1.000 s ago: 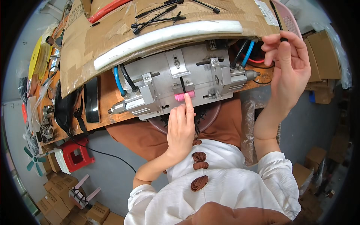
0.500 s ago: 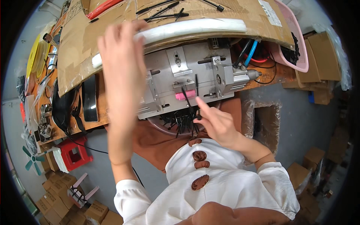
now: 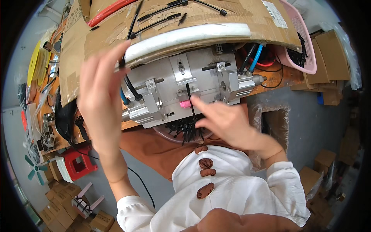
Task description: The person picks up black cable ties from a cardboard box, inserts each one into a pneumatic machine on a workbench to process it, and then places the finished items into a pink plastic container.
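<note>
My left hand (image 3: 101, 91), raised at the left end of the white foam strip (image 3: 189, 36), pinches a thin black rod (image 3: 135, 19) that slants up over the cardboard. My right hand (image 3: 230, 123) is over the front of the metal fixture (image 3: 154, 114), thumb and index finger apart. The index fingertip is at a second black rod (image 3: 189, 92), which lies across the fixture's middle beside a small pink block (image 3: 185, 104). Whether the fingertip presses on it is hard to tell. Below the fixture's front edge, a clear bowl (image 3: 160, 133) holds many black rods (image 3: 185, 129).
Several black rods (image 3: 158, 24) and a red strip (image 3: 110, 13) lie on the cardboard sheet (image 3: 232, 15). A pink basket (image 3: 305, 65) stands at the right, near a blue hose (image 3: 257, 58). A red stool (image 3: 79, 164) and cardboard boxes (image 3: 62, 205) are on the floor.
My left hand has moved left and slightly down, and a black rod now shows in its fingers. My right index fingertip has shifted left to the rod on the fixture.
</note>
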{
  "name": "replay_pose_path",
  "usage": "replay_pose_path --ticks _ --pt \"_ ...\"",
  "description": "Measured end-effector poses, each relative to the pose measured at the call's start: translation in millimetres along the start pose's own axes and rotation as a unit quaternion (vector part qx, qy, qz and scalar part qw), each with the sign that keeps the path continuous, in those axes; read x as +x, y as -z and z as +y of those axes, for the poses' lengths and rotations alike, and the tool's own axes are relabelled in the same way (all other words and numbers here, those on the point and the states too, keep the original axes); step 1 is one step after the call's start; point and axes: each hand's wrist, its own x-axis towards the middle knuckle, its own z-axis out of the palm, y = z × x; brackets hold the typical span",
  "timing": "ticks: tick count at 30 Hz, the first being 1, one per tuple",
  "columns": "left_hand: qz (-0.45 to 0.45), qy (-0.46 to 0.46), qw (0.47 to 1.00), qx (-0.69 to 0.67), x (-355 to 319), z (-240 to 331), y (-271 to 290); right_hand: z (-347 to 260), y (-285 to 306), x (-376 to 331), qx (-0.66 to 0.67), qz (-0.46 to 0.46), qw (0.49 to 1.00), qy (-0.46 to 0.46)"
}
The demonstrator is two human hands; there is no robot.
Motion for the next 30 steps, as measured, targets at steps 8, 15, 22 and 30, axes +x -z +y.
replay_pose_path --ticks 8,15,22,30 --pt "-0.164 0.054 0.985 -0.005 -127 80 -52 79 92 158 -0.248 0.169 0.949 0.097" --pt "-0.189 0.054 0.979 0.052 -129 89 -71 63 152 142 0.133 -0.078 0.977 -0.149" --pt "-0.193 0.047 0.980 0.028 -112 77 -53 22 79 42 0.388 0.137 0.906 -0.103" --pt "-0.151 -0.005 0.988 -0.028 37 -35 -32 -2 -39 -26 0.021 0.114 0.993 0.014"
